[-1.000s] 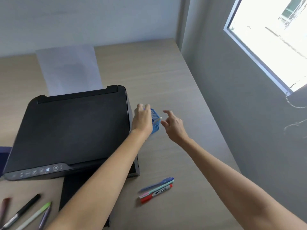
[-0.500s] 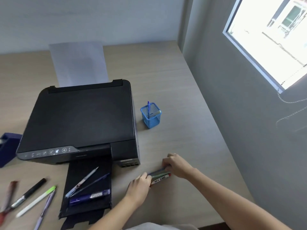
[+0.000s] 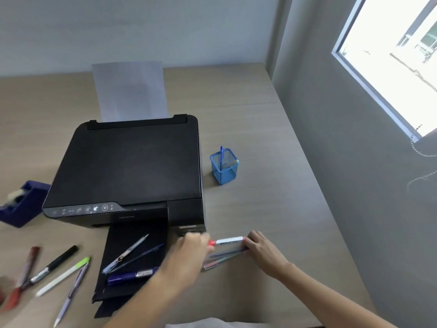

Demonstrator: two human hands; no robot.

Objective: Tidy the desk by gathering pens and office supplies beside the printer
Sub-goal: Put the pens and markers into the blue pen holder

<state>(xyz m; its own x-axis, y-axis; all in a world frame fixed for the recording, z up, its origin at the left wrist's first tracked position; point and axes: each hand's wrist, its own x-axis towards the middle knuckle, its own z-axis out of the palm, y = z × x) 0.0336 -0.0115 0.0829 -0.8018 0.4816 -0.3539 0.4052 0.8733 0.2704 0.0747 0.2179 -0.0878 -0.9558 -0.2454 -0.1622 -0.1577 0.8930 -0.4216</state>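
Desk (image 3: 260, 129): wooden, printer (image 3: 132, 166) on it.
Left hand (image 3: 189, 253): blurred (grip unclear).
Right hand (image 3: 262, 252): closed on pens (image 3: 228, 241).

Matt black plastic printer (image 3: 132, 162) on a pale wood-grain desk (image 3: 255, 110); at its 3 o'clock, a blue wire-mesh pen cup (image 3: 224, 168).

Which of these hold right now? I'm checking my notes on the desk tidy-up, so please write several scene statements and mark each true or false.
1. The blue mesh pen cup stands upright to the right of the printer. True.
2. The pen cup is empty. False: a blue pen stands in it.
3. Both hands, left hand and right hand, are at the red-capped marker. True.
4. The printer's output tray is bare. False: pens lie on it.
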